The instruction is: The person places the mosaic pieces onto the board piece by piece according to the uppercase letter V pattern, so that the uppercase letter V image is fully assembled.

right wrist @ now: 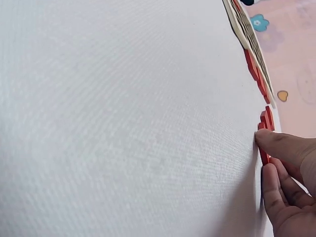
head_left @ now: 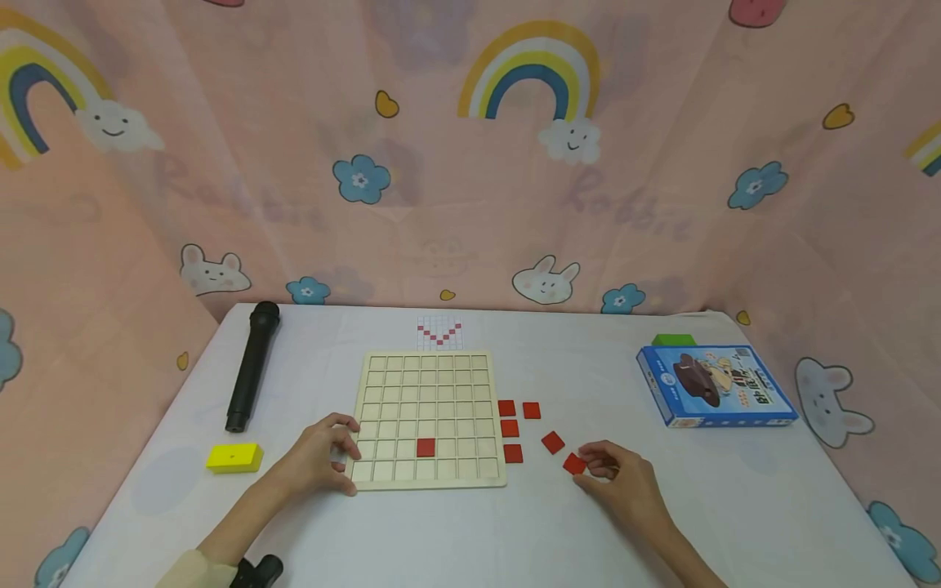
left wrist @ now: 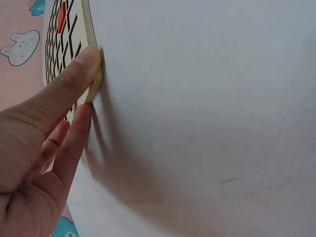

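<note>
Bracing the wooden grid board [head_left: 430,420] corner, left hand [head_left: 319,457] fingers curled; right hand [head_left: 621,482] pinching a red tile [head_left: 574,464].

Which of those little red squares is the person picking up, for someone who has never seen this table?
Find the pale wooden grid board in the middle of the white table. Six loose red tiles lie just right of it. The one meant, the red tile, lies nearest the person and tilted, and alone has the right hand pinching it.
</note>
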Demonstrator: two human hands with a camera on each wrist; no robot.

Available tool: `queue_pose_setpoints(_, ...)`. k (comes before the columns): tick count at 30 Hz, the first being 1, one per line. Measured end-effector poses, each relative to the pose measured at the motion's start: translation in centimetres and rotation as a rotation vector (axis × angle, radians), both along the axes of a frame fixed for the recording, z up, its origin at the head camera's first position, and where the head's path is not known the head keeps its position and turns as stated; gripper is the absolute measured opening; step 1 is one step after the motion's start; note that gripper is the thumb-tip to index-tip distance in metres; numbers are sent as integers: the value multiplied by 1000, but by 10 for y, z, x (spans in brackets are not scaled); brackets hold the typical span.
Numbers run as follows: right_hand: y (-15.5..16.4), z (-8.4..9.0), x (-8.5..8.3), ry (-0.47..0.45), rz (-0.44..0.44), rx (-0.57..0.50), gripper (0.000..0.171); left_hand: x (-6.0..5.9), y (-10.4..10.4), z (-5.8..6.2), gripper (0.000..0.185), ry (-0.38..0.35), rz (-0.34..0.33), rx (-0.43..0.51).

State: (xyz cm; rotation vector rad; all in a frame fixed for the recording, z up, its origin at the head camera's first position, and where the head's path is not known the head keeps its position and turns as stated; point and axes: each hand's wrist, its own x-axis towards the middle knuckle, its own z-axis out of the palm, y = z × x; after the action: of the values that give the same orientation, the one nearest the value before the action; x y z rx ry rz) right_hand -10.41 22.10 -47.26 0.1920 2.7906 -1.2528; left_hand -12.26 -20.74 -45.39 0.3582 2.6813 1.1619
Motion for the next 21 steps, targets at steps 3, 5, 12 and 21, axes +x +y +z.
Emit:
queue_pose_setpoints(3,4,1,-1,-7,2,-36,37,0,0,0,38,5,-6,2)
queue_pose_setpoints(5,7,1,-2,-20,4,-52,37,0,0,1,38,7,-9,3)
queue_pose_setpoints(12,15,4,-5,-47,43,-46,39,0,1,0,37,-4,1,-1)
queue_pose_setpoints(21,22,2,-8,-47,67,-85,38,0,1,-1,38,-12,21,-11)
